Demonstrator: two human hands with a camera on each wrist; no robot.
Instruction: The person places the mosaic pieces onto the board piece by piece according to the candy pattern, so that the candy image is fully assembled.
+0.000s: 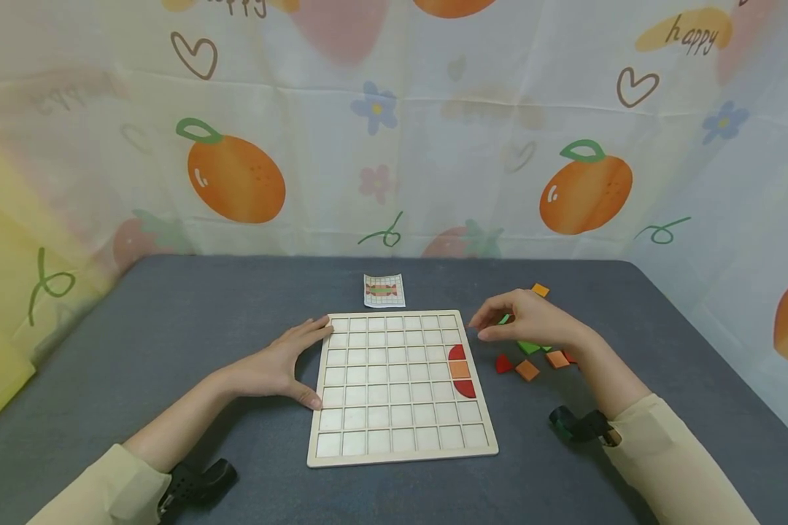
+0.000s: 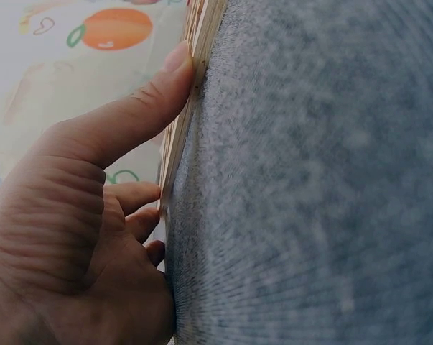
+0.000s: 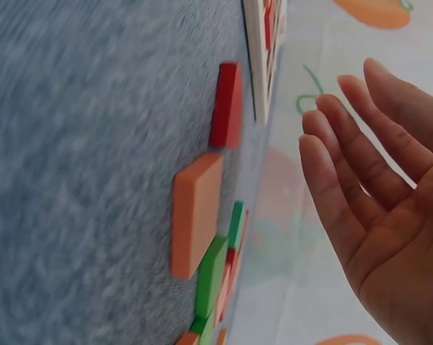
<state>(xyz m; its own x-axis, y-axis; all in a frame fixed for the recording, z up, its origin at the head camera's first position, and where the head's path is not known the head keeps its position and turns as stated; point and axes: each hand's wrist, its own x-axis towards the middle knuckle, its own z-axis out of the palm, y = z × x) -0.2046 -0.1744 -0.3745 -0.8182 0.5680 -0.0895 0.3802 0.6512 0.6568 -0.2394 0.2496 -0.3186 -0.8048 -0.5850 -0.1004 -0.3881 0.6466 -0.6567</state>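
A wooden grid board [image 1: 403, 461] lies on the dark table. Along its right column sit an orange square [image 1: 459, 370] and two red curved pieces, one red piece [image 1: 457, 352] above it and the other red piece [image 1: 464, 389] below. My left hand [image 1: 269, 366] touches the board's left edge with spread fingers; in the left wrist view its thumb [image 2: 141, 115] lies against the board's side [image 2: 179, 136]. Off the board's right edge, my right hand [image 1: 532, 318] hovers over loose pieces. Between its loosely bent fingers [image 3: 345, 136] nothing shows in the right wrist view.
Loose pieces lie right of the board: a red piece [image 1: 503, 364], an orange square [image 1: 527, 370], a green piece [image 1: 529, 348] and others partly under the right hand. A small pattern card [image 1: 383, 301] lies behind the board. A printed curtain [image 1: 322, 160] hangs behind the table.
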